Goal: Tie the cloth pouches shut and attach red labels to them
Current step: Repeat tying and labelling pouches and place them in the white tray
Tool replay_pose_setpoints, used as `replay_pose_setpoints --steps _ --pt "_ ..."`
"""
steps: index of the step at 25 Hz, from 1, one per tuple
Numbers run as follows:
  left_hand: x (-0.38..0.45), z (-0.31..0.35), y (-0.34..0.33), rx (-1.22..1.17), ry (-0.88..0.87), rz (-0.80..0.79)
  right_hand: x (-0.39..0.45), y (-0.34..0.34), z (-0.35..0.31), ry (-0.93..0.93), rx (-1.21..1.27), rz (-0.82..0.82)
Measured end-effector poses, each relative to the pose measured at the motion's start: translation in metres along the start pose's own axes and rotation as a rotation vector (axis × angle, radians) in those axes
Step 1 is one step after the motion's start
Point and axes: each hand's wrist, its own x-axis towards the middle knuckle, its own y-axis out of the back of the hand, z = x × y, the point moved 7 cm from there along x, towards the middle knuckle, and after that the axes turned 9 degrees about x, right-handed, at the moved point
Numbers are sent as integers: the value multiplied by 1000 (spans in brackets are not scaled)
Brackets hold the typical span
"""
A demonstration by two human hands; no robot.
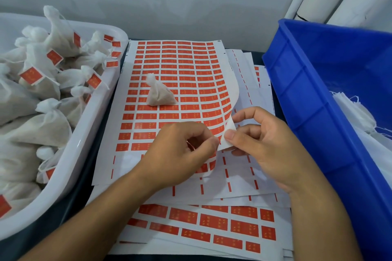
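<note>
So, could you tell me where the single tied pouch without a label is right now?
In the head view, the unlabelled pouch sits left of centre on the label sheet, beyond both hands, right of the white tub.

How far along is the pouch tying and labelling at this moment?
Done: the white plastic tray holds many tied white cloth pouches with red labels. In hand: the right hand curls up the label sheet's corner while the left hand picks at a label; one tied, unlabelled pouch waits on the sheet. Left: white cloth items remain in the blue plastic crate.
</note>
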Motion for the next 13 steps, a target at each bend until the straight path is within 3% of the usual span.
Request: replay_pose_setpoints --steps 6,13 --pt "1 -3 3 73 28 73 -2 3 -4 40 -51 34" --pt "4 -24 18 20 162 218 -16 22 0 -50 -395 -9"
